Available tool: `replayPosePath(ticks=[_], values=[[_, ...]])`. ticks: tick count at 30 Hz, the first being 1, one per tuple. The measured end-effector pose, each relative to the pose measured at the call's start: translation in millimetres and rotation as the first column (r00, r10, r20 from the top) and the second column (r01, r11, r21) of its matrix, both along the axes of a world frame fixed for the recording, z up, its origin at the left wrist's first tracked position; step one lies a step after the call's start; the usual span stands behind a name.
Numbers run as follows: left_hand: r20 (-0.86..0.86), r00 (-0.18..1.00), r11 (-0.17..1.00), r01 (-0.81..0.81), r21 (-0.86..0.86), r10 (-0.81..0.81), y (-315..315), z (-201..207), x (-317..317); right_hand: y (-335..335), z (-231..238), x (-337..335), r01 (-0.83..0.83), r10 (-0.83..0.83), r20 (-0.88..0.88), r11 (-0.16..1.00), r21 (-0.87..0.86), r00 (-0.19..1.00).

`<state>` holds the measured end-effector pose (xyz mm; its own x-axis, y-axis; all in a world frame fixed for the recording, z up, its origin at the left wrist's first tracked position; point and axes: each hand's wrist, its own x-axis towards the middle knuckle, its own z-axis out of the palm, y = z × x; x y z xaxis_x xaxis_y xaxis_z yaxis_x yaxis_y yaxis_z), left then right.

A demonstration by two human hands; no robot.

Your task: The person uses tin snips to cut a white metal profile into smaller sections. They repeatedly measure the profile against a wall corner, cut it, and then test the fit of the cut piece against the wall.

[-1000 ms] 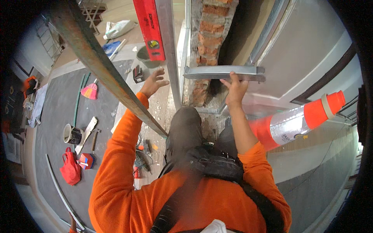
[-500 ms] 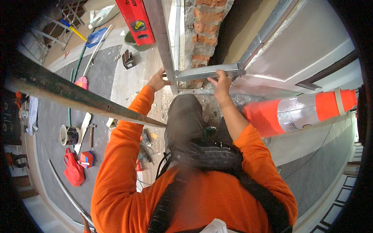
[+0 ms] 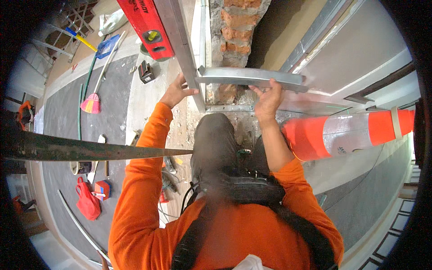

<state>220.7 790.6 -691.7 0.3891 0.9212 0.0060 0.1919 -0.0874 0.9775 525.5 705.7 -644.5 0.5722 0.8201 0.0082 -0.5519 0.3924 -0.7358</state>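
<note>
My left hand (image 3: 176, 93) is at an upright metal stud (image 3: 185, 58), its thumb against the near side and its fingertips partly hidden at the edge. My right hand (image 3: 269, 101) grips a short metal channel (image 3: 252, 75) near its right end. The channel lies crosswise, and its left end meets the stud. Against the stud's left side, above my left hand, stands a red spirit level (image 3: 148, 29). Below the channel, a perforated metal track (image 3: 229, 108) runs along the floor at the foot of the broken brick wall (image 3: 236, 33).
An orange and white traffic cone (image 3: 310, 137) lies by my right forearm. A long dark bar (image 3: 90, 150) crosses over my left arm. On the left floor are a pink broom (image 3: 91, 103), a red bag (image 3: 87, 201) and a blue dustpan (image 3: 108, 46). A power tool (image 3: 168, 182) lies by my leg.
The short channel has moved to the right and turned slightly, its right end now lower, with my right hand following. The red level appears farther left, and the dark bar now looks more level.
</note>
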Motion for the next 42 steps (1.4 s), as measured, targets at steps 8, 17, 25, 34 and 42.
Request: replayPosePath(ticks=[8,17,25,34,42], values=[[0.28,0.955,0.99,-0.121,0.076,0.095,4,77,2,5,99,-8,0.023,-0.051,0.128,0.977,0.213,0.99],[0.519,0.832,0.962,-0.267,0.063,0.197,11,93,33,23,131,-1,0.022,-0.058,0.201,0.984,0.175,0.978],[0.56,0.812,0.959,-0.266,0.102,0.166,11,96,36,30,172,2,-0.123,0.067,0.384,0.985,0.122,0.921],[0.528,0.833,0.964,-0.248,0.09,0.165,13,93,35,27,181,-6,-0.134,0.078,0.417,0.985,0.106,0.905],[0.487,0.863,0.973,-0.206,0.101,0.133,13,96,32,25,130,3,-0.122,0.115,0.105,0.99,0.065,0.988]])
